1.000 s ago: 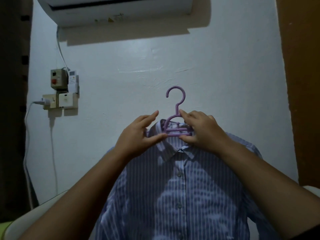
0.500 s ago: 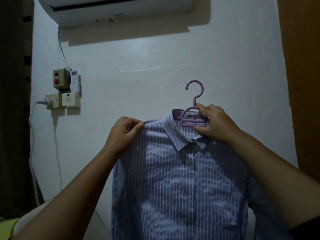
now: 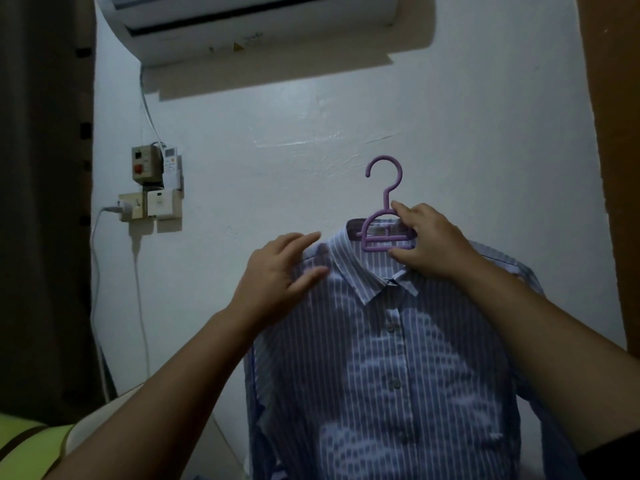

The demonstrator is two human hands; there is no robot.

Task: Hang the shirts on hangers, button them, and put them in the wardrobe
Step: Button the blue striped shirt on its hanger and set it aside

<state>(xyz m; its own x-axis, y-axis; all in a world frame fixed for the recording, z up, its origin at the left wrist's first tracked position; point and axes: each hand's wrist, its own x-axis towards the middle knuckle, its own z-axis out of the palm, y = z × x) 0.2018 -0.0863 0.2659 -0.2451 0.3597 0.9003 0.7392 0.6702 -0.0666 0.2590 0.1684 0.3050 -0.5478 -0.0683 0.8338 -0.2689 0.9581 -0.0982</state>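
Observation:
A blue shirt with thin white stripes [image 3: 388, 368] hangs on a purple plastic hanger [image 3: 384, 216], held up in front of the white wall. Its front is buttoned, with three buttons showing down the placket. My right hand [image 3: 427, 239] grips the hanger's neck and crossbars at the collar. My left hand [image 3: 280, 268] lies with straight fingers on the shirt's left shoulder, beside the collar. The hook stands free above my right hand.
An air conditioner [image 3: 242, 22] is mounted high on the wall. Switch boxes and a plugged-in socket [image 3: 152, 188] with a trailing cable sit at the left. A dark curtain [image 3: 45, 202] fills the left edge, a brown wooden panel [image 3: 620, 133] the right.
My left hand let go of its pinch on the shoulder seam and now lies flat on it. The shirt and hanger, still in my right hand, shifted slightly.

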